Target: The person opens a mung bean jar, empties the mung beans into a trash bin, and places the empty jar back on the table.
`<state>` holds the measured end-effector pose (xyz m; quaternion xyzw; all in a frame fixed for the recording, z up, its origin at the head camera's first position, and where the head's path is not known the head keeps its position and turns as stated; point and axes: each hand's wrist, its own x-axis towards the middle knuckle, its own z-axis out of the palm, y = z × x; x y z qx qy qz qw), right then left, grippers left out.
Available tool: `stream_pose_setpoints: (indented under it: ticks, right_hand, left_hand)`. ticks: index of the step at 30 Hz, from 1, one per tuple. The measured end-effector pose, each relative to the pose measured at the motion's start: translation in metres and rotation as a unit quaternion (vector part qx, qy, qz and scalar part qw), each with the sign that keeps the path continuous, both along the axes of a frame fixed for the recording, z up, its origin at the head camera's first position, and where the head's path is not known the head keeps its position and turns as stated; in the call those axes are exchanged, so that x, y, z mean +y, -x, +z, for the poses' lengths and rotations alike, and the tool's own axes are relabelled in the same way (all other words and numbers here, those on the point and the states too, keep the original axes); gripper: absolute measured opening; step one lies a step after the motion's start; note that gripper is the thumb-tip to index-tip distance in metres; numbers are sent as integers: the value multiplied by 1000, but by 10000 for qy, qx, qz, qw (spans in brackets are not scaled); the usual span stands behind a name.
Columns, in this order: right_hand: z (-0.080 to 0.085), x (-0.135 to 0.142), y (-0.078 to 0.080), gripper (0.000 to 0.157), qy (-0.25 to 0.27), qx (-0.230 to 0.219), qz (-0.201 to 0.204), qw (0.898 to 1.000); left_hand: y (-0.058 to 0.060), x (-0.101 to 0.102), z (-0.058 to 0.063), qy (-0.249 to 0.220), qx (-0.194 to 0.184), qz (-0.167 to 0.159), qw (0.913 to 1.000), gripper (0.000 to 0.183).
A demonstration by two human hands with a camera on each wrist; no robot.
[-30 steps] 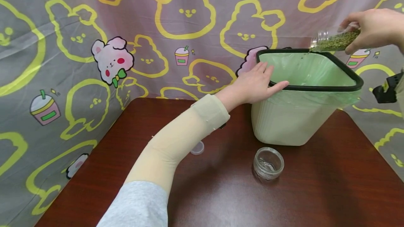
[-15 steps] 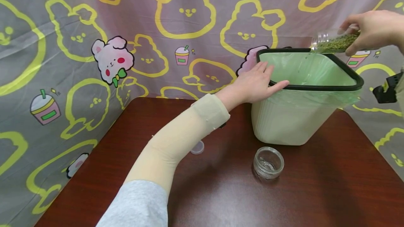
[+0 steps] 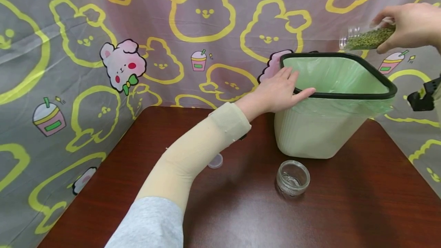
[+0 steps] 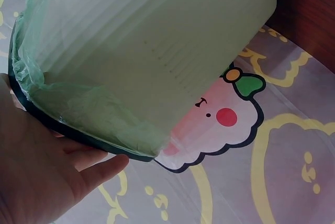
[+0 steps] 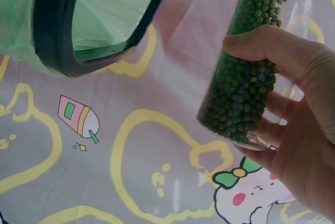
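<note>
My right hand (image 3: 411,26) grips a clear jar (image 3: 368,39) partly filled with green mung beans (image 5: 246,85). Held nearly level, the jar hangs above the back rim of a pale green trash bin (image 3: 310,133), with its mouth facing left. In the right wrist view, thumb and fingers wrap round the jar's sides. My left hand (image 3: 277,93) rests with fingers extended on the left side of the bin's black rim (image 4: 89,137). A thin green liner (image 3: 344,72) covers the bin's inside and folds over the rim.
A small clear open jar (image 3: 293,179) stands on the dark wooden table (image 3: 241,213) in front of the bin. A round translucent lid (image 3: 215,161) lies beyond my left forearm. A patterned curtain (image 3: 155,18) hangs behind and at the sides.
The jar in my right hand has risen slightly from the bin's rim and tipped back toward level. Beans that were dropping from its mouth no longer show falling. My left hand has stayed put.
</note>
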<state>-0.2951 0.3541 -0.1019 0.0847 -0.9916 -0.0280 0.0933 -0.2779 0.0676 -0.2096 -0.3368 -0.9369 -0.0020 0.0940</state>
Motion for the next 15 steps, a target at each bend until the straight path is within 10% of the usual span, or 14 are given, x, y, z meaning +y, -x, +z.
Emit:
stream_pose_setpoints:
  ticks: [15]
  right_hand:
    - [-5,8,4,65,-140,-125,-65,9998]
  left_hand:
    - [0,1,2,-10,-62,52,10000,75]
